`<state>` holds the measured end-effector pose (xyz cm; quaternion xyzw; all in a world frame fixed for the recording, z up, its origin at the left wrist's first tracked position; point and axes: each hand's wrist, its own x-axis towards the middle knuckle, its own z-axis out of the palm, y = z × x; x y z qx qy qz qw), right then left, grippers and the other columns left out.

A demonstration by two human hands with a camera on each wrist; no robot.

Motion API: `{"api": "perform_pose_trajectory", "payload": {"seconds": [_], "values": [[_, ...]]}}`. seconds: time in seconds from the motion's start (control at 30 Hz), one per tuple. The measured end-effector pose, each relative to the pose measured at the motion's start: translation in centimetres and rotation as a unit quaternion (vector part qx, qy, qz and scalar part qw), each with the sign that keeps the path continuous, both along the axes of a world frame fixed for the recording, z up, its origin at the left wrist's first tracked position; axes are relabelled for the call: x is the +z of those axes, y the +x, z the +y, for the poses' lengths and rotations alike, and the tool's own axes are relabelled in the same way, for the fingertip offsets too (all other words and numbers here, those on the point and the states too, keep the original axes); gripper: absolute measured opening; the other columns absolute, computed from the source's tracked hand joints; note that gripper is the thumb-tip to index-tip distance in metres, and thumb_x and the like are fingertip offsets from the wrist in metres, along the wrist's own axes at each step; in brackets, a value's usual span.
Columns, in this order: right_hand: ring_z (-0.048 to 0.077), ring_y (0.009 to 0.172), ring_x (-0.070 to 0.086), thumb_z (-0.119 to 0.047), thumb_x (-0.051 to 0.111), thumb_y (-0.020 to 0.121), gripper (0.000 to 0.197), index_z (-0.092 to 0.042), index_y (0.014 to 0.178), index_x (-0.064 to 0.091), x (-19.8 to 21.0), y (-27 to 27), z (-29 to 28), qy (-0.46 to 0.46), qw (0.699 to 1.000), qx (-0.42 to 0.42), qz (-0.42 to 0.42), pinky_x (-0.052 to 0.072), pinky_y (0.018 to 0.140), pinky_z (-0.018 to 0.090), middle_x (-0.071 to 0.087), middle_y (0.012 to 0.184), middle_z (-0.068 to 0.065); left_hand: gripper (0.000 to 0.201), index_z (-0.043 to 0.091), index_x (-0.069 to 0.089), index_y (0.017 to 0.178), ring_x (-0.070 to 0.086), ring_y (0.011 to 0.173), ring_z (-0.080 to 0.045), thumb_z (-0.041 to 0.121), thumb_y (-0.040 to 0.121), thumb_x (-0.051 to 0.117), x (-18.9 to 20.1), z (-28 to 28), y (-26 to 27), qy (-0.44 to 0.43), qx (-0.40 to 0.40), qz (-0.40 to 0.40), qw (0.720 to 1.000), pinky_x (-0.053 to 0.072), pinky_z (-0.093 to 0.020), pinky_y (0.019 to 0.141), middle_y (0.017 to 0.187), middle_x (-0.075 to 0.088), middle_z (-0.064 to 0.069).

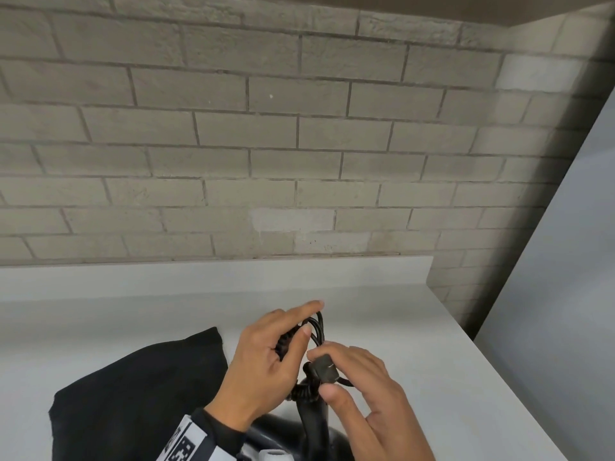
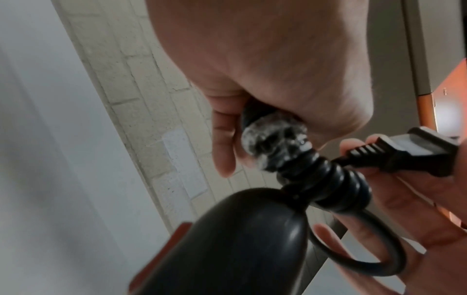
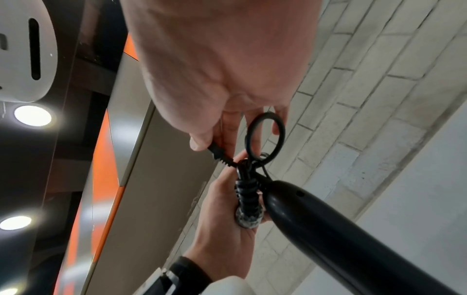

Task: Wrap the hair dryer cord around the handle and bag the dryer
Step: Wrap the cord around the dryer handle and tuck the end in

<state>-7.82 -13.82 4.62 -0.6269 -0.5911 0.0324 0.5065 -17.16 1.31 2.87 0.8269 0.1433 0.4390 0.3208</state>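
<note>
A black hair dryer (image 1: 312,424) stands with its handle pointing up at the counter's front edge. Its black cord (image 1: 304,390) is coiled tightly round the handle's end, with loose loops (image 1: 317,327) above. My left hand (image 1: 266,361) grips the coiled cord (image 2: 323,185), index finger stretched out. My right hand (image 1: 362,387) pinches the plug (image 1: 324,369) between thumb and fingers, close against the coil. In the right wrist view a round cord loop (image 3: 265,135) hangs at the right hand's fingers. A black cloth bag (image 1: 139,394) lies flat to the left of the hands.
The white counter (image 1: 399,327) runs back to a low white upstand and a grey brick wall (image 1: 266,144). Its right edge falls away beside a pale panel (image 1: 549,294). Bare counter lies behind and to the right of the hands.
</note>
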Motion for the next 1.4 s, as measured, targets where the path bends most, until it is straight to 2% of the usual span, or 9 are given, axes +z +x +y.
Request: {"api": "perform_pose_trajectory", "payload": {"seconds": [0.07, 0.2, 0.33, 0.5, 0.7, 1.0, 1.2, 1.33, 1.4], "values": [[-0.004, 0.121, 0.046, -0.048, 0.044, 0.092, 0.023, -0.047, 0.112, 0.055, -0.2, 0.1, -0.2, -0.023, 1.0, 0.003, 0.017, 0.038, 0.101, 0.037, 0.058, 0.117, -0.03, 0.031, 0.043, 0.061, 0.125, 0.063, 0.075, -0.014, 0.041, 0.096, 0.049, 0.0, 0.2, 0.0, 0.01, 0.007, 0.013, 1.0, 0.051, -0.028, 0.071, 0.085, 0.067, 0.012], [-0.002, 0.125, 0.048, -0.049, 0.048, 0.088, 0.027, -0.045, 0.111, 0.059, -0.1, 0.2, -0.9, -0.023, 0.999, 0.009, 0.04, 0.038, 0.099, 0.03, 0.059, 0.121, -0.031, 0.017, 0.035, 0.061, 0.107, 0.057, 0.063, -0.011, 0.037, 0.094, 0.052, 0.4, -0.1, -0.2, 0.031, 0.005, 0.011, 0.999, 0.046, -0.02, 0.059, 0.073, 0.06, 0.01], [0.015, 0.103, 0.066, -0.059, 0.059, 0.082, 0.042, -0.029, 0.11, 0.067, 0.6, 0.6, -1.8, 0.029, 0.984, 0.045, 0.169, 0.049, 0.09, 0.024, 0.071, 0.108, -0.003, 0.013, 0.03, 0.057, 0.096, 0.046, 0.051, -0.007, 0.042, 0.093, 0.052, 0.4, 0.0, -0.4, 0.03, 0.008, 0.03, 0.999, 0.032, -0.01, 0.052, 0.06, 0.048, 0.012], [0.042, 0.091, 0.07, -0.055, 0.079, 0.068, 0.06, -0.004, 0.1, 0.071, 1.0, 1.6, -1.7, 0.141, 0.918, 0.086, 0.36, 0.058, 0.077, 0.039, 0.071, 0.094, 0.02, 0.013, 0.03, 0.058, 0.095, 0.044, 0.051, -0.008, 0.042, 0.093, 0.055, 0.9, -0.3, -0.6, 0.047, -0.001, 0.036, 0.998, 0.033, -0.01, 0.052, 0.059, 0.044, 0.013], [0.041, 0.083, 0.072, -0.057, 0.088, 0.051, 0.063, -0.008, 0.089, 0.076, 4.0, 2.4, -1.7, 0.132, 0.894, 0.073, 0.421, 0.06, 0.065, 0.032, 0.072, 0.087, 0.018, 0.026, 0.02, 0.063, 0.099, 0.046, 0.054, -0.005, 0.045, 0.096, 0.055, 2.1, -0.6, -0.3, 0.107, -0.019, -0.001, 0.994, 0.039, -0.015, 0.053, 0.063, 0.05, 0.012], [0.037, 0.091, 0.071, -0.054, 0.076, 0.072, 0.051, -0.012, 0.1, 0.074, 7.6, 2.0, -0.8, 0.116, 0.919, 0.13, 0.354, 0.06, 0.073, 0.033, 0.071, 0.094, 0.014, 0.05, 0.013, 0.07, 0.09, 0.053, 0.054, -0.015, 0.055, 0.099, 0.044, 2.8, -1.1, 0.8, 0.102, -0.014, -0.023, 0.994, 0.045, -0.033, 0.051, 0.061, 0.058, 0.003], [0.033, 0.085, 0.07, -0.05, 0.074, 0.077, 0.052, -0.006, 0.105, 0.071, 7.4, 1.2, -1.4, 0.131, 0.904, 0.179, 0.366, 0.057, 0.072, 0.033, 0.07, 0.091, 0.015, 0.044, 0.019, 0.07, 0.089, 0.056, 0.056, -0.015, 0.055, 0.098, 0.047, 1.9, -0.5, 0.4, 0.064, 0.014, 0.009, 0.998, 0.046, -0.029, 0.054, 0.062, 0.061, 0.006], [0.029, 0.08, 0.066, -0.04, 0.07, 0.084, 0.042, -0.002, 0.103, 0.069, 7.1, 1.3, -1.9, 0.189, 0.864, 0.226, 0.408, 0.053, 0.066, 0.029, 0.067, 0.09, 0.014, 0.031, 0.022, 0.068, 0.082, 0.051, 0.052, -0.012, 0.047, 0.095, 0.055, 2.3, -0.4, 0.3, 0.05, 0.017, 0.017, 0.998, 0.037, -0.011, 0.053, 0.057, 0.055, 0.009], [0.031, 0.084, 0.063, -0.03, 0.063, 0.091, 0.038, 0.004, 0.108, 0.064, 6.5, 2.2, -1.9, 0.216, 0.807, 0.271, 0.479, 0.052, 0.068, 0.032, 0.064, 0.095, 0.019, 0.032, 0.022, 0.068, 0.081, 0.049, 0.05, -0.013, 0.048, 0.094, 0.056, 2.4, -0.4, 0.3, 0.036, 0.014, 0.025, 0.999, 0.035, -0.011, 0.052, 0.056, 0.055, 0.007]]}}
